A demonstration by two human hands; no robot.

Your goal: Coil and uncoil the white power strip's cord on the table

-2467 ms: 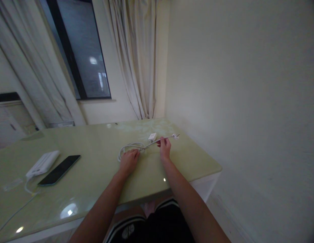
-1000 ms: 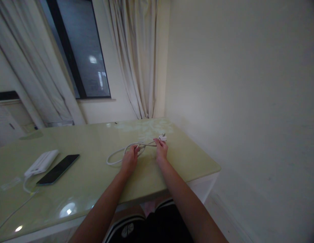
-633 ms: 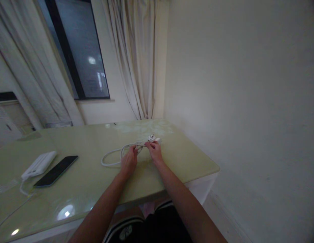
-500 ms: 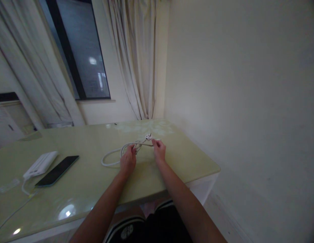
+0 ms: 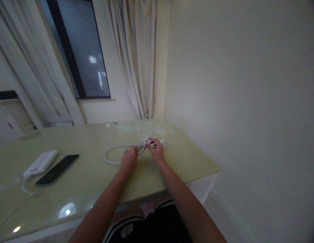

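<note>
A white power cord (image 5: pixel 112 147) lies in loops on the green tabletop, its largest loop reaching left. My left hand (image 5: pixel 129 160) is closed on the gathered strands at the middle of the bundle. Just to the right, my right hand (image 5: pixel 157 151) bends its thumb and fingers around the cord beside the white plug (image 5: pixel 146 141). Another white end piece (image 5: pixel 163 144) shows past the right hand; its exact shape is partly hidden. Both hands are close together, low over the table.
A white box-like device (image 5: pixel 42 163) with a cable and a dark phone (image 5: pixel 57 169) lie on the left of the table (image 5: pixel 88 138). A wall (image 5: pixel 235 101) borders the table's right side. Curtains (image 5: pixel 136 60) and a window stand behind.
My right hand has shifted slightly left and closed in around the cord near the plug. The white end piece now shows to its right. The cord's left loop has slid a little right.
</note>
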